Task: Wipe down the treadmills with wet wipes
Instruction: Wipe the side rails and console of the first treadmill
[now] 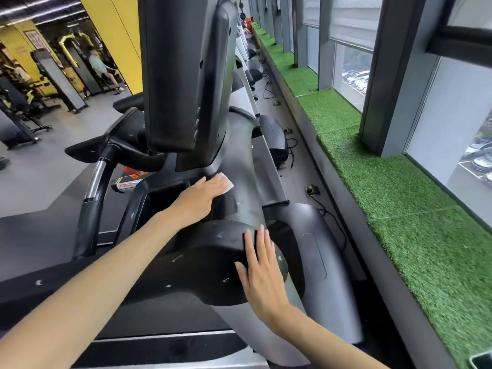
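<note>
Two hands are at work on one treadmill. Nearest, the right hand lies flat on the rounded end of the black side arm, fingers straight and slightly spread, grasping nothing. Further up, the left hand reaches across the console with its fingers stretched out, pressing a white wipe flat against the grey housing just below the screen. The wipe's edge shows beyond the fingertips. Just left of that hand is a deep black pocket in the console. The screen stands upright above, seen from its back and side.

Right of the treadmill, a socket with a black cable sits on the floor beside a ledge covered in green turf. The ledge runs under the windows. More treadmills line up beyond. Far left, a person sits at a weight machine by a yellow wall.
</note>
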### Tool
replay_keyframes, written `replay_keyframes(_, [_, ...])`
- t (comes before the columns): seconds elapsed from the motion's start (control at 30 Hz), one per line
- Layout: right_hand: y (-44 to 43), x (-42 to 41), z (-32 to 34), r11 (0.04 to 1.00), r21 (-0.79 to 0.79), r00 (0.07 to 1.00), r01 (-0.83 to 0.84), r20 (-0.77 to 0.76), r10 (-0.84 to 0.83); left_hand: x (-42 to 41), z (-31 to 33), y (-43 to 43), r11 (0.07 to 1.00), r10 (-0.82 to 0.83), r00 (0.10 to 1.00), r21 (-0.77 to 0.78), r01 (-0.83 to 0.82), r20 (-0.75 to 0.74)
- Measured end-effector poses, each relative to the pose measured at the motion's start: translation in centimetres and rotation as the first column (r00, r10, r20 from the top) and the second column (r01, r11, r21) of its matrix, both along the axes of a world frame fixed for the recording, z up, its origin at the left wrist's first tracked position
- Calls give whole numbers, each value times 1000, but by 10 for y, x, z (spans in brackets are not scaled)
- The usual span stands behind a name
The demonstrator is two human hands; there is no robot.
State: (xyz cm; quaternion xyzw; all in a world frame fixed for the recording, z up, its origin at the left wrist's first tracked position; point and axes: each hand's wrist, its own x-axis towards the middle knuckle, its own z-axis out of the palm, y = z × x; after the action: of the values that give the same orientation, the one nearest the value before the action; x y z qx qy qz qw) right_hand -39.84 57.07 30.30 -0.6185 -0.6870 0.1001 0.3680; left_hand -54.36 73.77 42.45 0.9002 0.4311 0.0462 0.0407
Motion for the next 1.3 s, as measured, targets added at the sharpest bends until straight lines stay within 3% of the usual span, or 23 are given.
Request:
replay_keyframes(0.1, [-1, 6, -11, 987, 158, 997, 9, 75, -21, 12, 0, -21, 981, -185, 980, -74, 180, -67])
replay_keyframes(0.27, [2, 13, -13, 970, 242, 995, -3, 94, -21, 6, 8, 6, 982, 121, 992, 142, -125, 35])
replay_keyframes(0.37, [3, 14, -15, 971, 240, 996, -10, 87, -11, 15, -5, -6, 995, -92, 992, 42, 96, -91])
replay_keyframes(0.43, [4, 16, -15, 970, 243, 999, -13, 54, 0, 13, -3, -9, 987, -158, 977, -29, 156, -140])
replay_keyframes(0.57, [2, 19, -15, 955, 297, 999, -20, 48, 6, 7, 10, 1, 980, 80, 997, 186, -75, -17])
replay_keyframes(0.67, [2, 22, -19, 949, 313, 999, -40, 29, 33, 13, -4, -13, 984, -139, 984, 94, 149, -108])
replay_keyframes(0.73, [3, 24, -22, 947, 318, 999, -48, 28, 41, 10, -3, -14, 981, -192, 974, -18, 192, -120])
replay_keyframes(0.87, [4, 24, -26, 939, 338, 998, -55, 40, 44, 6, 10, 1, 982, 59, 998, 181, -55, -16])
replay_keyframes(0.9, [5, 24, -27, 937, 346, 998, -54, 40, 43, 11, 10, -6, 982, 36, 998, 187, -28, -43])
replay_keyframes(1.0, [6, 28, -30, 925, 373, 998, -64, 51, 49, 21, 1, -26, 978, -208, 960, -19, 208, -187])
replay_keyframes(1.07, [8, 30, -29, 915, 397, 996, -70, 83, 41, 18, 7, -21, 982, -185, 967, -61, 177, -176])
replay_keyframes(1.2, [7, 30, -27, 911, 408, 994, -65, 107, 23, 10, 14, -8, 988, 45, 998, 151, -38, -43])
replay_keyframes(1.3, [7, 32, -27, 913, 403, 992, -63, 127, 13, 14, 4, -29, 986, -152, 983, -84, 143, -107])
